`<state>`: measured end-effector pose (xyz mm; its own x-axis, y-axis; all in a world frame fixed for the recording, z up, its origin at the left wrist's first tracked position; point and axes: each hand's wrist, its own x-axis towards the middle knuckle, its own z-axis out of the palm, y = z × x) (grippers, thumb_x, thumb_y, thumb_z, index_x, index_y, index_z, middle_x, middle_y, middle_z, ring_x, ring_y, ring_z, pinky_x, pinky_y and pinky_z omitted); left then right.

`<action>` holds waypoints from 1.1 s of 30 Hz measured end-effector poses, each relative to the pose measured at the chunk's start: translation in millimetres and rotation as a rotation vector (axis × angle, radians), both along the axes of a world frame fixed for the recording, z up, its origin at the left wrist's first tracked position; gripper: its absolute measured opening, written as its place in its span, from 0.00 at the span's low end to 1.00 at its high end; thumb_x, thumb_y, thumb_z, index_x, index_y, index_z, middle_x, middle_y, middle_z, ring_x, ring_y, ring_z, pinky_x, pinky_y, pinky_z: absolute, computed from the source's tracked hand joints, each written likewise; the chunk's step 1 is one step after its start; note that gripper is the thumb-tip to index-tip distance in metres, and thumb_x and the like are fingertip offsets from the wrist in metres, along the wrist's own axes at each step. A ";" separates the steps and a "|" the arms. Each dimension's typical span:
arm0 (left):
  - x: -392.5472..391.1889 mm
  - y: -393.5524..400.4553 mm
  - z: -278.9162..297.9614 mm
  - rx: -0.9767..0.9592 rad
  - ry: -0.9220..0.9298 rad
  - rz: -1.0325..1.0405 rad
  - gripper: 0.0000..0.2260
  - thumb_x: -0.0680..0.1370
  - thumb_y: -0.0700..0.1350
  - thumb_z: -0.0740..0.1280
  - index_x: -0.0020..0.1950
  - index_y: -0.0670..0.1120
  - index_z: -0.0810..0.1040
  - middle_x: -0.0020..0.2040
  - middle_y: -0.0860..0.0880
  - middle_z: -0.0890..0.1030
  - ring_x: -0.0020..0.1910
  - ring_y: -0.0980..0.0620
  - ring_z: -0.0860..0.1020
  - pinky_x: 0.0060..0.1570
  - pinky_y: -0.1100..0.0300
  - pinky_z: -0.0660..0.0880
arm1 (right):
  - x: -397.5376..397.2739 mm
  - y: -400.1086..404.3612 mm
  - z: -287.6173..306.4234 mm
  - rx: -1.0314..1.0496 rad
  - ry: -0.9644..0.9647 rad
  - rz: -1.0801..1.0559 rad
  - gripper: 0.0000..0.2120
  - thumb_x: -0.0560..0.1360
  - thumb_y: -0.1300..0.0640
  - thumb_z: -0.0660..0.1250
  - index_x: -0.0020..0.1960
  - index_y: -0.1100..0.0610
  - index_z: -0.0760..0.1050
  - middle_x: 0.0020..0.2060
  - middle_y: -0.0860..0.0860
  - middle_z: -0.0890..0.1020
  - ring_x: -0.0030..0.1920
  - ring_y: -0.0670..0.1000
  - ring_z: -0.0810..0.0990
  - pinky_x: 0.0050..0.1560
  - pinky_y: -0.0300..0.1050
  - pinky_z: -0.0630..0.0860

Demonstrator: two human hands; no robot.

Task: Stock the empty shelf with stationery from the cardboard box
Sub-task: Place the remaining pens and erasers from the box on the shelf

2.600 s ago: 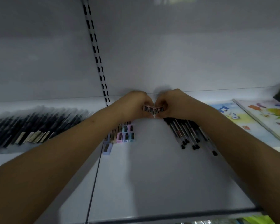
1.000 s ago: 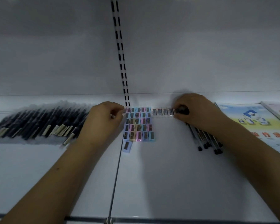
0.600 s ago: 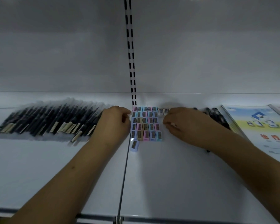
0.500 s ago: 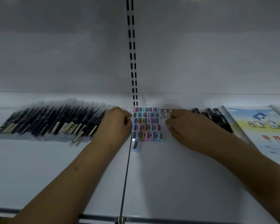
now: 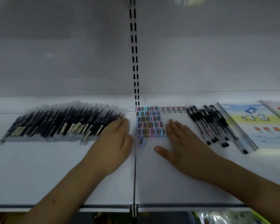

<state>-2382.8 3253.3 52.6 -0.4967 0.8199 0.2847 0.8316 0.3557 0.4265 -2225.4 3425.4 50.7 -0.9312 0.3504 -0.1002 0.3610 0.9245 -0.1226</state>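
A block of small pastel pencil sharpeners point(image 5: 150, 122) lies in rows at the back of the white shelf point(image 5: 152, 183), with one stray sharpener point(image 5: 141, 141) at its front left corner. A short row of barcoded items point(image 5: 173, 110) lies to its right by the back wall. My left hand point(image 5: 115, 143) rests flat on the shelf just left of the block, fingers straight. My right hand point(image 5: 183, 143) lies flat just right of it, thumb spread. Neither hand holds anything. The cardboard box is out of view.
A long fan of wrapped dark pens point(image 5: 61, 123) covers the left shelf. Black gel pens point(image 5: 212, 125) and a clear ruler point(image 5: 238, 126) lie right of my right hand, then printed notebooks point(image 5: 257, 123). A slotted upright point(image 5: 135, 50) divides the back wall.
Both hands have let go of the barcoded row and the sharpeners, drawn back toward me and flattened on the shelf on either side of the sharpener block.
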 end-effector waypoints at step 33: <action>11.5 5.1 -13.3 0.038 0.186 0.070 0.26 0.73 0.67 0.58 0.60 0.48 0.74 0.56 0.52 0.75 0.58 0.52 0.71 0.63 0.56 0.69 | -6.7 -0.8 -13.5 0.063 0.102 -0.033 0.52 0.66 0.25 0.27 0.79 0.57 0.38 0.79 0.54 0.40 0.78 0.49 0.38 0.77 0.46 0.37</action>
<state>-2371.4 3258.5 39.3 -0.4882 0.7719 0.4073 0.8711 0.4021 0.2819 -2232.1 3424.6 37.2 -0.9233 0.3836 0.0180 0.3799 0.9193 -0.1023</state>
